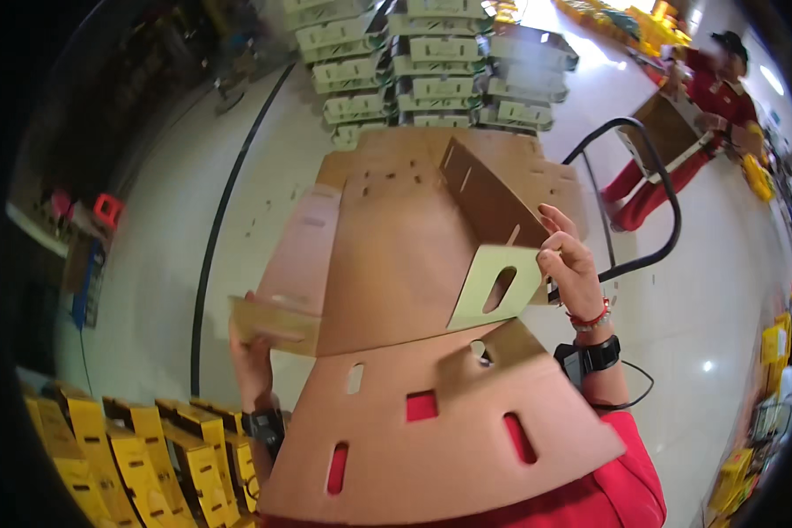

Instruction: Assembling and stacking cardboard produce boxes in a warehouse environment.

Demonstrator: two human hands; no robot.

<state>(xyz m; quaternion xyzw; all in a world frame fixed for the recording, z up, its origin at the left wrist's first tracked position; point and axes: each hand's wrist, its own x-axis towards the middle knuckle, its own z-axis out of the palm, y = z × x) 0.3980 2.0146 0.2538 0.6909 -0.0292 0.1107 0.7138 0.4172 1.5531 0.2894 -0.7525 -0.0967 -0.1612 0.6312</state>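
A partly folded brown cardboard tray box (387, 255) with slots and oval hand holes lies in front of me. Its near panel (374, 418) slopes toward my body, and red cloth shows through its holes. My right hand (570, 260) pinches the raised right side wall (493, 198) where it meets a pale end flap (495, 289) with an oval hole. At the left corner, my left hand (253, 348) grips the folded left flap (277, 324) from outside; its fingers are mostly hidden behind the board. Both wrists wear black devices.
More flat cardboard (559, 189) lies beneath, beside a black tubular handle (673, 202). Stacked pale boxes (440, 48) stand at the back. Yellow boxes (141, 458) line the near left. At far right a person (713, 106) in red carries an open box.
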